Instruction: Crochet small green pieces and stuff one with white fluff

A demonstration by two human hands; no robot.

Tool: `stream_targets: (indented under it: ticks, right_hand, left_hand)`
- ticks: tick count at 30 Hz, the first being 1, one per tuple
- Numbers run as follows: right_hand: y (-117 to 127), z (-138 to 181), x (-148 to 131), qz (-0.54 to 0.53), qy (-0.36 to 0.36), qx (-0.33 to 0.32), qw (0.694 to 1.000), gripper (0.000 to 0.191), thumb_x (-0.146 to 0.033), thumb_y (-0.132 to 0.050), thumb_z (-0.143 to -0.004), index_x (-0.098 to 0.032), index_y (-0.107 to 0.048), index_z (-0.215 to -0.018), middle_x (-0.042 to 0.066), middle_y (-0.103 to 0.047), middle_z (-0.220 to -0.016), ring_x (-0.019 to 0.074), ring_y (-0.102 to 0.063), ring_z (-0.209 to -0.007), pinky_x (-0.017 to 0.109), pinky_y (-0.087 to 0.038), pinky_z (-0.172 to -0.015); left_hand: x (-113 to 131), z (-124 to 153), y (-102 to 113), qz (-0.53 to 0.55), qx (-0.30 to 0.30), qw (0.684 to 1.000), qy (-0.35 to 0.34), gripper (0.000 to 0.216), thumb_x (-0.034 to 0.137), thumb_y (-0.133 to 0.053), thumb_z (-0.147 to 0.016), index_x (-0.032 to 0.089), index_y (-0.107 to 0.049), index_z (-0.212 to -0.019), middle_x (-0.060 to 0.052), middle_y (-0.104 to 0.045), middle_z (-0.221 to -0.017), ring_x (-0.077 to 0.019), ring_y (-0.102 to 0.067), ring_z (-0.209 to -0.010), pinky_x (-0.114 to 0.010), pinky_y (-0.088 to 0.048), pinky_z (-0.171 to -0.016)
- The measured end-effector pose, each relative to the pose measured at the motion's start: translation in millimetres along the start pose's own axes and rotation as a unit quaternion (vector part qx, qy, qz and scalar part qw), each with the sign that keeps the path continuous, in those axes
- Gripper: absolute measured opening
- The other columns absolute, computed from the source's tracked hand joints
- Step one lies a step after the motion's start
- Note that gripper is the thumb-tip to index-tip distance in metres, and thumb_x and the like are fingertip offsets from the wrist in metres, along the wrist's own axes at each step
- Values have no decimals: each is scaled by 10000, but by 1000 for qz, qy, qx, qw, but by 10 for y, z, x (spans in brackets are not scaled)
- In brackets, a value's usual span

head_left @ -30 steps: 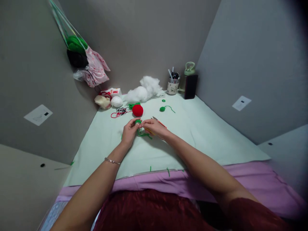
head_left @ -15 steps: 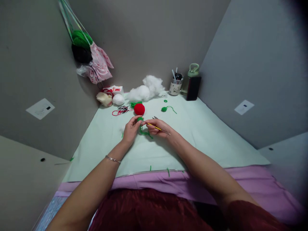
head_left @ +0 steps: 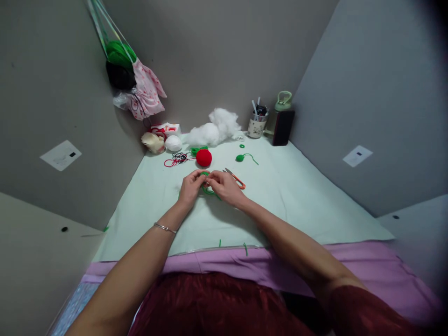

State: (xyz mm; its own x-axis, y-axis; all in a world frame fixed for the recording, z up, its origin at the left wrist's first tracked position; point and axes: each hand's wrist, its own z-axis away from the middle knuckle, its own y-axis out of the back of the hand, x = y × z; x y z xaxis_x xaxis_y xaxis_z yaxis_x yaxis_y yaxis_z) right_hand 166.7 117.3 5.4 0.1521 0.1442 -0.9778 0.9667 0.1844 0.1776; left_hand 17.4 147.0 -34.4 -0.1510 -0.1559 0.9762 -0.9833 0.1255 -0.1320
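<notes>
My left hand (head_left: 191,186) is closed around a small green crochet piece (head_left: 205,174), which shows partly between thumb and fingers. My right hand (head_left: 226,186) meets it there, its fingertips pinched together against the piece; what lies inside this hand is hidden, and no crochet hook shows. Green yarn (head_left: 209,192) trails below the fingers onto the table. Just beyond my right hand lie scissors with orange handles (head_left: 240,182), partly covered by it. A red crocheted ball (head_left: 203,157) rests behind my left hand.
At the back lie white stuffing (head_left: 213,130), a white ball (head_left: 173,143) and tangled yarn (head_left: 177,159). A green crocheted piece with a tail (head_left: 240,158) sits to the right. A pen holder (head_left: 256,127), bottle (head_left: 283,102) and phone (head_left: 283,128) stand by the wall.
My right hand has turned palm down and moved in against the green piece. The yellow crochet hook has gone out of sight, and the orange scissor handles have come into view.
</notes>
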Motion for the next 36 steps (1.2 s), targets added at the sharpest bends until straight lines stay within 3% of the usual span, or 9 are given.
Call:
stream_targets:
  ticks: [3, 6, 10, 14, 20, 25, 29, 31, 36]
  right_hand:
    - [-3, 57, -23, 197, 96, 12, 976, 125, -239, -550, -878, -191, -627, -793, -29, -558, -604, 122, -400, -560, 279, -256, -591]
    - [-6, 78, -21, 243, 124, -2, 962, 119, -237, -532, -893, -201, -616, -818, -42, -502, -576, 127, -377, -554, 284, -244, -603]
    - [-2, 17, 29, 49, 55, -56, 996, 184, -368, -576, -900, -196, -611, -845, -64, -463, -547, 111, -357, -506, 261, -244, -536]
    - [115, -75, 55, -140, -65, -156, 976, 292, -444, -680, -833, -166, -663, -921, -102, -403, -482, 82, -272, -429, 240, -213, -454]
    - [242, -81, 88, -238, -124, -251, 930, 321, -409, -690, -881, -128, -711, -1034, -110, -350, -523, 62, -183, -445, 211, -169, -431]
    - [138, -19, 18, -165, -127, -387, 898, 400, -417, -659, -899, -86, -729, -1111, -106, -342, -507, 74, -224, -468, 223, -219, -466]
    - [365, -77, -85, 101, -74, -209, 970, 391, -401, -518, -975, -132, -737, -1156, -64, -406, -541, 111, -349, -501, 252, -326, -541]
    - [597, -129, -74, 380, -78, -28, 921, 322, -372, -514, -992, -179, -770, -1021, 9, -566, -631, 160, -532, -619, 288, -409, -654]
    - [952, -211, 60, 499, -97, 110, 854, 232, -225, -547, -960, -119, -744, -1020, 259, -667, -1193, 372, -574, -1205, 469, -415, -990]
  left_hand:
    - [7, -2, 14, -17, 7, 1000, -16, 205, 281, -681, -743, 156, -729, -899, 7, -676, -694, -129, -574, -611, -244, -477, -624]
    - [26, 12, 16, -36, 17, 998, -40, 181, 231, -642, -739, 169, -716, -892, 7, -672, -705, -147, -589, -660, -251, -488, -659]
    - [40, 14, 9, -54, 23, 996, -69, 196, 204, -597, -756, 186, -695, -925, -21, -721, -871, -174, -645, -818, -268, -514, -778]
    - [10, 5, 7, -68, 31, 994, -81, 221, 214, -576, -791, 199, -667, -992, -36, -719, -942, -195, -667, -911, -299, -513, -860]
    - [22, 68, 2, -104, 51, 988, -105, 215, 192, -589, -818, 214, -665, -1017, -31, -694, -983, -187, -624, -899, -307, -479, -881]
    - [70, 58, 36, -78, 89, 988, -100, 183, 214, -652, -822, 212, -670, -1004, -34, -691, -1003, -175, -600, -875, -307, -483, -890]
    - [67, 12, 64, -7, 83, 995, -52, 223, 276, -654, -833, 214, -622, -1044, -52, -717, -1058, -157, -647, -834, -320, -534, -857]
    - [58, 1, 66, 27, 73, 997, -24, 251, 320, -661, -832, 214, -585, -1046, -64, -728, -1071, -153, -678, -813, -337, -556, -854]
    - [58, 12, 39, 79, 56, 995, 11, 304, 345, -706, -796, 209, -533, -1006, -87, -746, -1096, -164, -719, -842, -367, -563, -889]
